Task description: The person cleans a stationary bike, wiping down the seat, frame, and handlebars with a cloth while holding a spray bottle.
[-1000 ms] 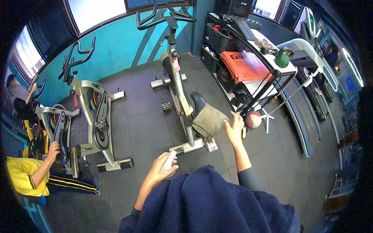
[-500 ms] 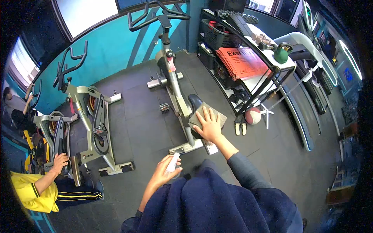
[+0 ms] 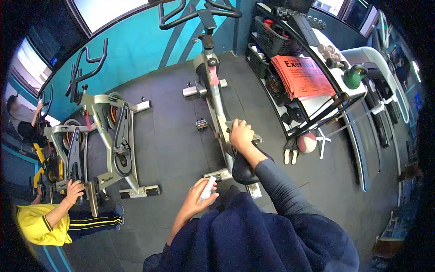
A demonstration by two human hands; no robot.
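Observation:
A silver exercise bike [image 3: 213, 86] with black handlebars stands in front of me on the dark floor. My right hand [image 3: 241, 134] presses a grey-green cloth [image 3: 231, 123] onto the bike's frame just ahead of the black saddle [image 3: 247, 170]. Most of the cloth is hidden under the hand. My left hand [image 3: 197, 198] is held low near my body, closed around a small white spray bottle [image 3: 207, 187]. A dark blue garment [image 3: 253, 235] covers my front at the bottom of the view.
Two more silver bikes [image 3: 113, 136] stand at the left. A person in a yellow shirt [image 3: 38, 223] touches the nearest one. A black rack [image 3: 308, 86] at the right holds an orange sheet, baskets and dumbbells. A red and white ball [image 3: 306, 142] lies beneath it.
My right hand went from hovering open beside the cloth to pressing on it, then slid it forward off the saddle onto the frame. My left hand kept hold of the bottle.

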